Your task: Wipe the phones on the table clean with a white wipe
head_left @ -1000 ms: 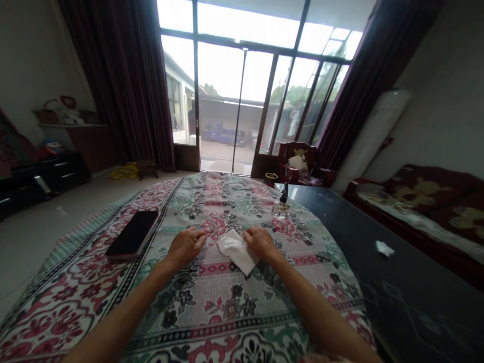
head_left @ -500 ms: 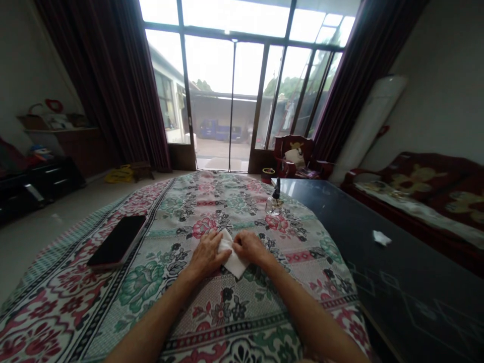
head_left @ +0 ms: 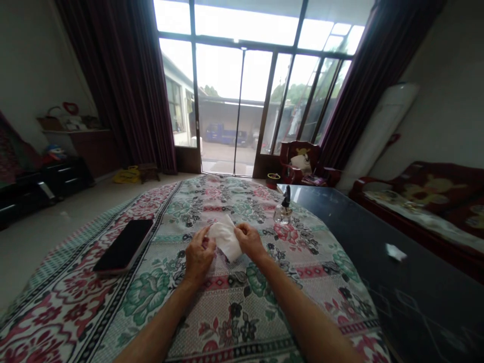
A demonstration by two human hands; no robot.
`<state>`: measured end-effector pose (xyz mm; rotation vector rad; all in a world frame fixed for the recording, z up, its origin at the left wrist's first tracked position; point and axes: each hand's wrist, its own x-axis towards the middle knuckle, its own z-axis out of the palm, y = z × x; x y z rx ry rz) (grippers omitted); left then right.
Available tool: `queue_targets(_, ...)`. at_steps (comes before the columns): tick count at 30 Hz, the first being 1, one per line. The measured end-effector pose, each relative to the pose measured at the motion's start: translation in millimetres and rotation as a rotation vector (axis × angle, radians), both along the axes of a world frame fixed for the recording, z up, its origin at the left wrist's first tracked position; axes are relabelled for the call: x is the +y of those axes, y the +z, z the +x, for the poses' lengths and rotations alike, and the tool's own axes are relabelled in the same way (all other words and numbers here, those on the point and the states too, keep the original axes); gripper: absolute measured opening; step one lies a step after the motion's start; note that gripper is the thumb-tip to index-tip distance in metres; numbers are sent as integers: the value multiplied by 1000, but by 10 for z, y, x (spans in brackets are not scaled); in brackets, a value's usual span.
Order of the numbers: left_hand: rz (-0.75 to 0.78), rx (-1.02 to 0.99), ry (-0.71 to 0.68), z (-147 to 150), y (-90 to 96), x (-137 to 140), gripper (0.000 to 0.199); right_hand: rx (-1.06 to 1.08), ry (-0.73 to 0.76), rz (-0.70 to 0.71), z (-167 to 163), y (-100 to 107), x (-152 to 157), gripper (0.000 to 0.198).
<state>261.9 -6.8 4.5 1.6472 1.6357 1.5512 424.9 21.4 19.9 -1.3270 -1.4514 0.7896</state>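
Observation:
A white tissue (head_left: 226,240) is stretched between my two hands, just over the flowered tablecloth (head_left: 227,297). My right hand (head_left: 250,242) pinches its right edge between thumb and fingers. At the left edge, my left hand (head_left: 199,253) has its fingers curled in around the tissue's side. One corner of the tissue points up and away from me, and its surface looks slightly creased. Beyond my right hand stands a small clear glass bottle (head_left: 282,214) with a black spray top.
On the left of the cloth lies a flat black rectangular device (head_left: 124,246) with a reddish edge. A dark table (head_left: 340,222) adjoins on the right, with a crumpled white piece (head_left: 395,252) on it. Wooden seats (head_left: 427,191) and glass doors (head_left: 236,121) stand beyond.
The tissue was pressed flat on the cloth under both hands; now it is lifted and spread wider. My left hand has shifted to its left edge. The whole view has tilted slightly.

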Motion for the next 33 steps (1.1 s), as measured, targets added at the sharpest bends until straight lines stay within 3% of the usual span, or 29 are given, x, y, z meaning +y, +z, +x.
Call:
queue_targets(3,-114,-254,-79,5,70,-23,24,-165,-95,292,-93,12,-37,16)
queue_targets(5,-288,-540,-267,36,77,-27,26,-212,-26,388,-161,42,-103,18)
queue_targets(8,-453,-1010,-490,77,68,-1,24,-148,132,316,-250,79,-194,26)
queue_targets(10,-457,-1235,-458,81,78,38,19,-50,143,222,-267,78,-208,35)
queue_targets(13,-461,-1421,-365,62,135,93,24,39,5,199,-216,27,-155,36)
queue_targets(16,-489,-1499,-365,55,202,105,28,22,-69,214,-143,-55,-91,33)
queue_targets(20,-528,-1515,-411,80,230,81,32,24,78,92,-138,-119,-90,40)
queue_targets(27,-531,-1414,-421,74,200,64,31,157,122,-1,-221,-126,-91,36)
queue_targets(33,-522,-1310,-338,56,150,67,22,188,122,-26,-209,-188,-32,35)
